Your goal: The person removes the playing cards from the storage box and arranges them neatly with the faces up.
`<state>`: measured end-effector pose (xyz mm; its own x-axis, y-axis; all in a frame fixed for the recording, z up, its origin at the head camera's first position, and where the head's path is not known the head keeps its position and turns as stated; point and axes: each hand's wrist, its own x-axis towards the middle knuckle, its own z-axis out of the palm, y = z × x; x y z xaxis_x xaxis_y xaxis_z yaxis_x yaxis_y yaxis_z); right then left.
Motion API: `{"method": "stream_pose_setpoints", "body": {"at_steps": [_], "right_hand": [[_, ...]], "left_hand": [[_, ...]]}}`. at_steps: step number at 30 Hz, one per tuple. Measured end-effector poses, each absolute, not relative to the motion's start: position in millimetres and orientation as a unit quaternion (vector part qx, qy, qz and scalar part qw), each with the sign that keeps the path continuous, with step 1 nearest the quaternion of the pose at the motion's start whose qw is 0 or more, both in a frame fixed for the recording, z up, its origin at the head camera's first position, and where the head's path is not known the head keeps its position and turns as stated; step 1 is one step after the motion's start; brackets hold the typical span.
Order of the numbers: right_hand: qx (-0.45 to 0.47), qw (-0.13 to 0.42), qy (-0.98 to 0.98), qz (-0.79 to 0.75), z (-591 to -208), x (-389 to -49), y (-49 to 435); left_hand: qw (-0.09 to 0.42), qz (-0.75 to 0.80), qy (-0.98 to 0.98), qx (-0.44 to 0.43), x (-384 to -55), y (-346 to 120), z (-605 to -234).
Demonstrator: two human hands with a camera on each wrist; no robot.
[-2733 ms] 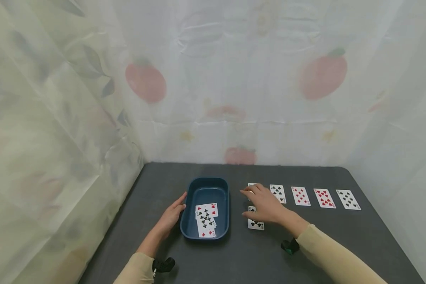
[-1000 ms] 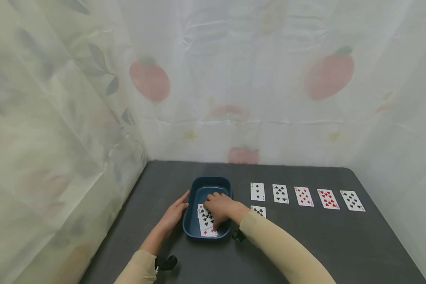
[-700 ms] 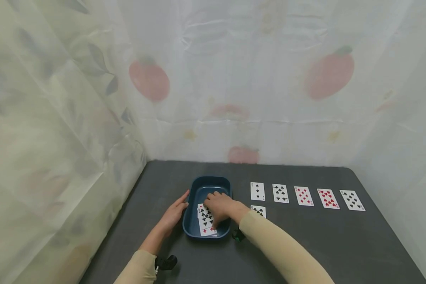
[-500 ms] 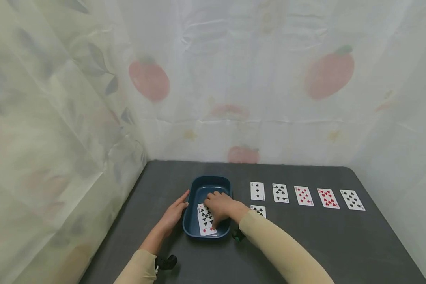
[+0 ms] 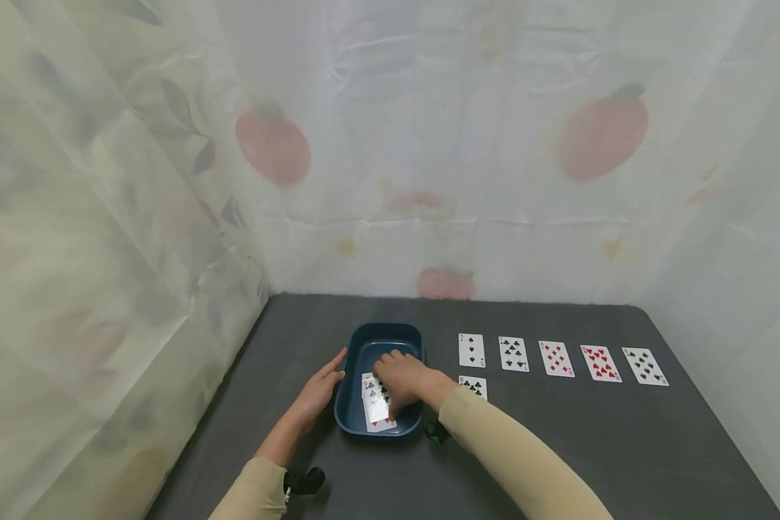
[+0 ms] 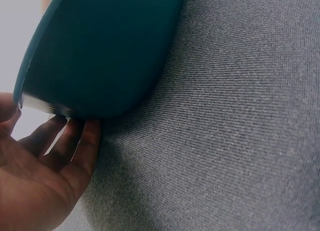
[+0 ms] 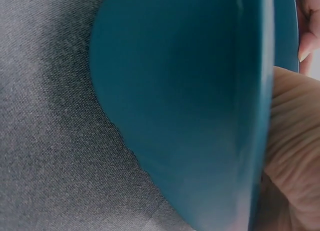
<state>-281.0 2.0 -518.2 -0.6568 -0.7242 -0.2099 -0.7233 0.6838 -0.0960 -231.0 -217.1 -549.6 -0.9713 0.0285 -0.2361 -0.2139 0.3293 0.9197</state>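
In the head view, a dark blue tray [image 5: 341,412] stands on the table with several overlapping playing cards in it. My left hand [image 5: 315,396] rests against its left wall. The left wrist view shows the left fingers [image 6: 87,146] nearly straight, touching the outside of the tray. My right hand [image 5: 403,379] reaches over the right rim and pinches a black clubs card [image 5: 376,401], which catches the light. A red diamonds card [image 5: 381,426] shows beneath it. In the right wrist view the tray wall [image 7: 185,91] hides the right fingers.
A row of face-up cards lies right of the tray, from a spades card [image 5: 471,351] to another black card [image 5: 646,367]. Below the row's left end, the right sleeve [image 5: 513,451] partly covers a clubs card [image 5: 474,385]. A patterned curtain [image 5: 455,144] hangs behind the grey table [image 5: 591,448].
My right hand has moved left from the table cards into the tray. In the last half second the clubs card has tilted and now shines. The left hand stays at the tray.
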Motion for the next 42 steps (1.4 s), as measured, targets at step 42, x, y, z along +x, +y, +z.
{"method": "stream_pose_setpoints", "body": {"at_steps": [42], "right_hand": [[-0.455,0.039,0.889,-0.011,-493,-270,24]], "left_hand": [[0.104,0.576,0.81,-0.049,-229,-217,-548]]}}
